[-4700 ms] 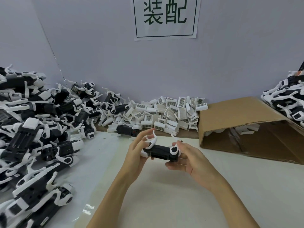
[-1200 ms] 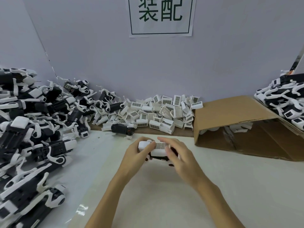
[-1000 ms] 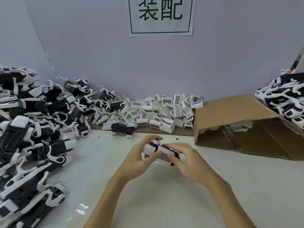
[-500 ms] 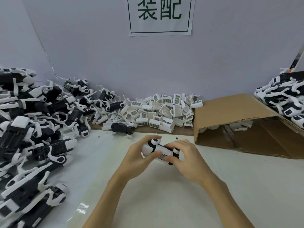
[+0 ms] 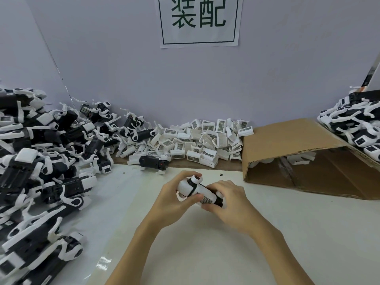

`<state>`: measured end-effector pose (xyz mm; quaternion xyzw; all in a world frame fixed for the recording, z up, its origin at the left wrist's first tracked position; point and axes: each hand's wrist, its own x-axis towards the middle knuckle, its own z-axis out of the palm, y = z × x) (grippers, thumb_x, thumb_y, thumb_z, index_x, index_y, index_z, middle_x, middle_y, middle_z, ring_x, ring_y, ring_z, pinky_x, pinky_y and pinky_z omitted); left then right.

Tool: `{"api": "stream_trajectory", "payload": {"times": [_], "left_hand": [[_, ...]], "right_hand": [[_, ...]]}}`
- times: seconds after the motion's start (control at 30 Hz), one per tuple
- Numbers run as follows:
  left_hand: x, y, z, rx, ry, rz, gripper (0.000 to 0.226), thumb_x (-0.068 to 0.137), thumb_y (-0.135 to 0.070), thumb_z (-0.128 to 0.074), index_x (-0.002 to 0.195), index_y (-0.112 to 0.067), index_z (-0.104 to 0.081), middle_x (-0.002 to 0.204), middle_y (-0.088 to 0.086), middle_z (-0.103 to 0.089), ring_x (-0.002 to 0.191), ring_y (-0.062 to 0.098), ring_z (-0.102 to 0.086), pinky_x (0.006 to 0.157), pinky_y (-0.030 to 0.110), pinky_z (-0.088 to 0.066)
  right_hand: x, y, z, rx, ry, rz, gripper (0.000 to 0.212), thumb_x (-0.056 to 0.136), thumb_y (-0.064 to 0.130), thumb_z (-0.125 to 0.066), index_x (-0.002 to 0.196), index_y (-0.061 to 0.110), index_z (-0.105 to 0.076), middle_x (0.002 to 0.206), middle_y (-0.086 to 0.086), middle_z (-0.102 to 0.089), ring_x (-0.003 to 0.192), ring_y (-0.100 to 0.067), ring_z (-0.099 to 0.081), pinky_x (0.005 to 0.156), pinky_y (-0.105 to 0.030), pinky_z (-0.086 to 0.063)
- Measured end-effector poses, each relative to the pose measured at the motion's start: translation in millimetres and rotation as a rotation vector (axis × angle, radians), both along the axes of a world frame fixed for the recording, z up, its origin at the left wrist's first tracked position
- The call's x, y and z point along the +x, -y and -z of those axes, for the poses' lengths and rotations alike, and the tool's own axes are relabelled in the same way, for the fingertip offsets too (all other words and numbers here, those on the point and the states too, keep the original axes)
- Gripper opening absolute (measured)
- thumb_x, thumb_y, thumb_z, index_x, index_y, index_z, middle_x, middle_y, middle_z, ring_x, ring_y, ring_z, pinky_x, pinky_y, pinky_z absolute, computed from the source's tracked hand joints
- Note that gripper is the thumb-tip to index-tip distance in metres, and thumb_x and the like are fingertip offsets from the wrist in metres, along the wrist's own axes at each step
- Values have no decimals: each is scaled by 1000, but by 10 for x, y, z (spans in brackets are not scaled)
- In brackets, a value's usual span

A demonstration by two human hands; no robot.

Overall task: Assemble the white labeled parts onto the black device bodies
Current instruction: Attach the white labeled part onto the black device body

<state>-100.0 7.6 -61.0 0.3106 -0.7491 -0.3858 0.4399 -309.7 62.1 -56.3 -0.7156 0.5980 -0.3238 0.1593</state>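
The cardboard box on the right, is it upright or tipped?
Tipped: the cardboard box lies on its side, its opening facing the camera.

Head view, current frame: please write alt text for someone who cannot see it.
Two bare hands hold one black device body above a white table, left hand gripping one end, right hand holding a white labeled part against it. Loose white parts lie along the wall, beside a cardboard box.

The table (image 5: 267,233) carried a white sheet (image 5: 115,202). Black bodies (image 5: 41,161) were heaped at left, white parts (image 5: 201,142) along the wall, one body (image 5: 153,162) before them. An open carton (image 5: 298,159) lay on its side at right.
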Motion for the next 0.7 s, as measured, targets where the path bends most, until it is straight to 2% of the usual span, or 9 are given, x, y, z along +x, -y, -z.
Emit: {"api": "stream_trajectory", "payload": {"times": [0.07, 0.2, 0.3, 0.37, 0.4, 0.47, 0.57, 0.63, 0.7], "left_hand": [[-16, -3, 9, -20, 3, 20, 45, 91, -16, -85, 132, -29, -68, 124, -9, -73, 115, 24, -68, 94, 31, -57], [0, 26, -14, -11, -40, -19, 42, 90, -23, -86, 128, -32, -71, 123, -10, -74, 113, 19, -69, 88, 26, -58], [-25, 35, -18, 84, -104, -178, 28, 88, -33, -89, 112, -36, -76, 103, -13, -77, 90, 7, -71, 73, 19, -54], [-80, 12, -22, 226, -193, -260, 28, 81, -52, -87, 100, -35, -77, 87, -11, -75, 74, 7, -65, 65, 19, -50], [-93, 0, -23, 272, -219, -268, 35, 76, -62, -84, 96, -34, -77, 83, -9, -74, 70, 8, -62, 63, 20, -49], [-70, -5, -28, 220, -144, -248, 43, 75, -73, -75, 96, -36, -75, 89, -8, -76, 76, 10, -65, 66, 20, -50], [48, 4, -47, 20, 82, -212, 36, 82, -74, -66, 105, -46, -69, 107, -19, -65, 103, 3, -58, 84, 12, -43], [54, -2, -71, 78, 60, -151, 36, 83, -70, -68, 109, -46, -72, 114, -22, -67, 110, -1, -59, 86, 9, -42], [-9, -8, -61, 188, -62, -148, 31, 84, -60, -79, 105, -38, -78, 104, -17, -74, 97, 2, -69, 79, 12, -49]], "right_hand": [[4, 7, -12, -9, -30, 18, 33, 91, 46, -76, 120, 34, -65, 103, 25, -53, 107, 18, -34, 98, -27, -30], [37, 23, -9, -106, -129, 10, 29, 96, 43, -72, 122, 33, -65, 109, 22, -60, 112, -4, -46, 108, -31, -30], [139, -2, 26, -195, -37, 9, 52, 94, 41, -75, 141, 33, -53, 130, 25, -51, 122, 4, -40, 115, -28, -31], [247, -20, 54, -277, -101, 22, 67, 87, 41, -83, 145, 29, -51, 138, 19, -52, 130, -3, -44, 116, -28, -34], [289, -17, 77, -329, -137, 50, 66, 85, 37, -86, 142, 25, -54, 136, 13, -58, 129, -11, -50, 113, -32, -40], [307, -15, 81, -339, -91, 133, 61, 86, 31, -85, 137, 26, -53, 129, 9, -64, 119, -16, -58, 102, -32, -49], [167, -8, 46, -122, 156, 57, 49, 92, 35, -80, 124, 39, -43, 123, 16, -64, 106, -5, -64, 86, -30, -57], [67, -2, 67, -86, 149, 1, 41, 94, 34, -77, 124, 39, -50, 133, 20, -60, 115, 2, -59, 97, -22, -52], [48, 9, 121, -126, 52, -8, 39, 98, 30, -73, 133, 33, -56, 145, 21, -48, 131, 5, -44, 108, -9, -36]]}}
